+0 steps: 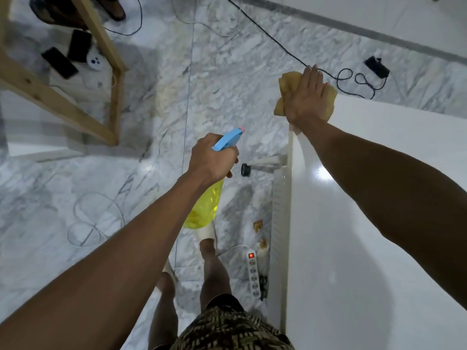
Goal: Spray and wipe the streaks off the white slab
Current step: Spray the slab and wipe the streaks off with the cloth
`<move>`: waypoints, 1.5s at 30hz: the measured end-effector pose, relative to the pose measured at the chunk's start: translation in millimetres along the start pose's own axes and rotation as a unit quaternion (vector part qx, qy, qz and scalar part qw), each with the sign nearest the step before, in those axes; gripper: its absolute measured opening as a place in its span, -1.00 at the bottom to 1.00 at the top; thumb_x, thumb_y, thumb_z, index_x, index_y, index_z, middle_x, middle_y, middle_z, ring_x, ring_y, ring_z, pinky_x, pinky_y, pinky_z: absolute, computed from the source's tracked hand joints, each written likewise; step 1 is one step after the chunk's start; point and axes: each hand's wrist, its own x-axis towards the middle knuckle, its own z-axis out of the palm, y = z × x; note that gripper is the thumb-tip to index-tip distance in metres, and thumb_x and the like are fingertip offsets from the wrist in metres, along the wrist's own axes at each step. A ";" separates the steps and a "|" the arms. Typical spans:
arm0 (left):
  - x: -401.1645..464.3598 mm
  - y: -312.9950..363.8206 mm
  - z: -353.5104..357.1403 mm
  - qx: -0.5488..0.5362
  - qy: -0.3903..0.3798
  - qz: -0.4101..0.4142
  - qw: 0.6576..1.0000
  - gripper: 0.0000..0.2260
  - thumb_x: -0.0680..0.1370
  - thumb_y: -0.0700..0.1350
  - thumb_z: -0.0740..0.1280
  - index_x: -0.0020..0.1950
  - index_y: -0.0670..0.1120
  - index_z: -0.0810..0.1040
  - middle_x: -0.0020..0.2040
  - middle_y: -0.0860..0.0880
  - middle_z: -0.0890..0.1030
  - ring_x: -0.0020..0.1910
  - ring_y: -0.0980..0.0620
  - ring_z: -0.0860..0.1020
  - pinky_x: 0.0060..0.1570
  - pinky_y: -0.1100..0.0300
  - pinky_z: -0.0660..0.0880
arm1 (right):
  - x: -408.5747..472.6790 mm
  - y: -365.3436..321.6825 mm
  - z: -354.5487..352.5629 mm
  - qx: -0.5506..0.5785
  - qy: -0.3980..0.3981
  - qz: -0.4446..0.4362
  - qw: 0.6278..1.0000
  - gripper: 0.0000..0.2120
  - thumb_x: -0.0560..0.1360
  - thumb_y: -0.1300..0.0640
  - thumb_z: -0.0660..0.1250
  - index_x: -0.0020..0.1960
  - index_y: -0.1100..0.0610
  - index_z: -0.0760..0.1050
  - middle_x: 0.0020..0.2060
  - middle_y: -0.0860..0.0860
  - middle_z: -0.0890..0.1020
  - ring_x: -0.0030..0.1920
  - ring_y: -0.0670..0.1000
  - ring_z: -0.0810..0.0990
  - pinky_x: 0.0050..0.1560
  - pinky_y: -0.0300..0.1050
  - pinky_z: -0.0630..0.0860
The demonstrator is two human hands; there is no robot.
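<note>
The white slab point(366, 223) fills the right side of the view as a desk top, its long axis running away from the person, its left edge beside the person's legs. The right hand point(307, 97) lies flat, fingers straight, pressing a yellow cloth point(288, 83) onto the slab's far left corner, so any wiping stroke has to come back toward the body or rightward across the surface. The left hand point(212, 157) is curled round the neck of a spray bottle point(204, 205) with a blue trigger head and yellow body, held off the slab over the marble floor point(75, 185), nozzle pointing away. No streaks can be made out, only a glare spot. No brand or writing is readable.
</note>
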 end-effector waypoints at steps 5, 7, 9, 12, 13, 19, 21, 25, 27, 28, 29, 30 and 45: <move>-11.3 5.2 11.7 -0.023 -0.017 0.020 0.999 -0.80 0.48 -0.14 0.33 -0.08 -0.22 0.69 -0.20 -0.10 0.75 -0.34 -0.11 0.68 -0.16 -0.14 0.71 | -21.4 3.3 8.6 -0.009 0.008 -0.006 1.000 -0.33 0.67 -0.10 -0.08 0.60 0.27 -0.19 0.61 0.16 -0.07 0.61 0.13 -0.09 0.59 0.10 -0.10; -16.9 6.5 15.3 -0.039 -0.021 0.016 0.999 -0.71 0.38 -0.07 0.30 -0.03 -0.20 0.69 -0.21 -0.08 0.75 -0.28 -0.13 0.70 -0.18 -0.14 0.71 | -35.7 4.2 13.0 -0.011 0.017 -0.003 1.000 -0.33 0.67 -0.10 -0.07 0.60 0.28 -0.18 0.61 0.17 -0.06 0.61 0.14 -0.08 0.58 0.10 -0.10; -20.9 4.1 21.2 -0.047 -0.029 0.018 0.998 -0.73 0.40 -0.11 0.31 -0.03 -0.20 0.69 -0.22 -0.08 0.74 -0.27 -0.19 0.71 -0.23 -0.12 0.72 | -49.7 5.9 17.0 -0.014 0.018 0.000 1.000 -0.33 0.67 -0.10 -0.08 0.60 0.28 -0.18 0.61 0.16 -0.06 0.61 0.14 -0.07 0.58 0.09 -0.09; -31.4 -2.6 31.9 -0.049 -0.038 0.021 0.998 -0.76 0.42 -0.15 0.30 -0.02 -0.20 0.69 -0.21 -0.10 0.74 -0.27 -0.20 0.72 -0.34 -0.01 0.70 | -74.2 11.6 22.9 -0.018 0.017 0.003 1.000 -0.33 0.67 -0.10 -0.08 0.60 0.26 -0.19 0.61 0.15 -0.07 0.61 0.13 -0.09 0.59 0.09 -0.09; -34.9 -5.6 34.9 -0.050 -0.041 0.023 0.998 -0.73 0.38 -0.13 0.29 -0.03 -0.20 0.69 -0.21 -0.10 0.74 -0.30 -0.17 0.71 -0.34 0.01 0.70 | -82.2 12.8 25.1 -0.016 0.015 0.004 1.000 -0.33 0.67 -0.11 -0.08 0.60 0.26 -0.19 0.61 0.15 -0.07 0.61 0.12 -0.09 0.59 0.09 -0.09; -67.2 -43.2 56.8 -0.032 -0.061 0.053 0.996 -0.77 0.43 -0.13 0.27 -0.08 -0.22 0.65 -0.19 -0.11 0.75 -0.49 -0.03 0.65 -0.32 0.10 0.65 | -152.3 23.7 40.5 -0.003 0.015 0.010 1.000 -0.32 0.68 -0.15 -0.08 0.61 0.24 -0.16 0.61 0.13 -0.05 0.61 0.11 -0.08 0.59 0.08 -0.10; -79.9 -57.2 64.6 -0.039 -0.066 0.053 0.996 -0.79 0.42 -0.14 0.29 -0.08 -0.22 0.65 -0.20 -0.11 0.75 -0.44 -0.07 0.68 -0.29 0.08 0.68 | -179.6 28.4 45.0 -0.014 0.017 0.009 1.000 -0.33 0.68 -0.13 -0.08 0.61 0.24 -0.16 0.61 0.13 -0.05 0.61 0.12 -0.08 0.59 0.09 -0.09; -112.6 -94.7 78.6 -0.068 -0.088 0.047 0.993 -0.68 0.31 -0.08 0.27 -0.08 -0.20 0.68 -0.25 -0.09 0.74 -0.31 -0.18 0.72 -0.20 -0.14 0.72 | -237.2 40.0 59.1 -0.015 0.027 0.012 0.999 -0.34 0.68 -0.12 -0.06 0.61 0.25 -0.13 0.61 0.14 -0.02 0.61 0.13 -0.06 0.59 0.10 -0.07; -130.4 -116.8 84.3 -0.077 -0.099 0.047 0.991 -0.70 0.33 -0.09 0.27 -0.08 -0.21 0.67 -0.25 -0.10 0.73 -0.26 -0.23 0.73 -0.19 -0.20 0.71 | -264.7 44.0 67.6 -0.021 0.031 0.017 0.999 -0.34 0.67 -0.12 -0.05 0.61 0.25 -0.12 0.61 0.14 -0.01 0.61 0.13 -0.04 0.58 0.10 -0.05; -137.2 -125.7 85.9 -0.084 -0.103 0.042 0.990 -0.70 0.33 -0.10 0.27 -0.08 -0.22 0.66 -0.25 -0.10 0.73 -0.24 -0.26 0.73 -0.20 -0.19 0.71 | -275.2 45.3 71.1 -0.021 0.032 0.017 0.999 -0.34 0.67 -0.12 -0.05 0.61 0.24 -0.11 0.61 0.15 0.00 0.61 0.13 -0.04 0.59 0.10 -0.05; -146.1 -134.5 88.0 -0.094 -0.109 0.035 0.989 -0.69 0.32 -0.10 0.27 -0.07 -0.22 0.65 -0.24 -0.11 0.72 -0.22 -0.29 0.73 -0.22 -0.16 0.71 | -288.6 47.9 74.6 -0.020 0.030 0.017 0.999 -0.34 0.67 -0.12 -0.05 0.61 0.25 -0.11 0.61 0.15 0.00 0.61 0.13 -0.04 0.59 0.10 -0.06; -154.6 -142.3 89.8 -0.102 -0.113 0.026 0.988 -0.68 0.31 -0.11 0.27 -0.06 -0.24 0.65 -0.24 -0.12 0.71 -0.18 -0.32 0.72 -0.24 -0.12 0.70 | -302.1 50.1 78.0 -0.017 0.027 0.016 0.999 -0.34 0.67 -0.11 -0.05 0.61 0.25 -0.11 0.61 0.15 0.00 0.61 0.14 -0.04 0.59 0.10 -0.06; -311.4 -245.7 116.5 -0.078 -0.128 0.006 0.989 -0.67 0.29 -0.09 0.27 -0.12 -0.25 0.69 -0.21 -0.16 0.72 -0.19 -0.26 0.73 -0.15 -0.16 0.71 | -528.4 89.3 126.2 0.000 0.026 0.005 1.000 -0.37 0.66 -0.06 -0.02 0.60 0.24 -0.06 0.60 0.17 0.05 0.60 0.15 0.00 0.58 0.09 -0.07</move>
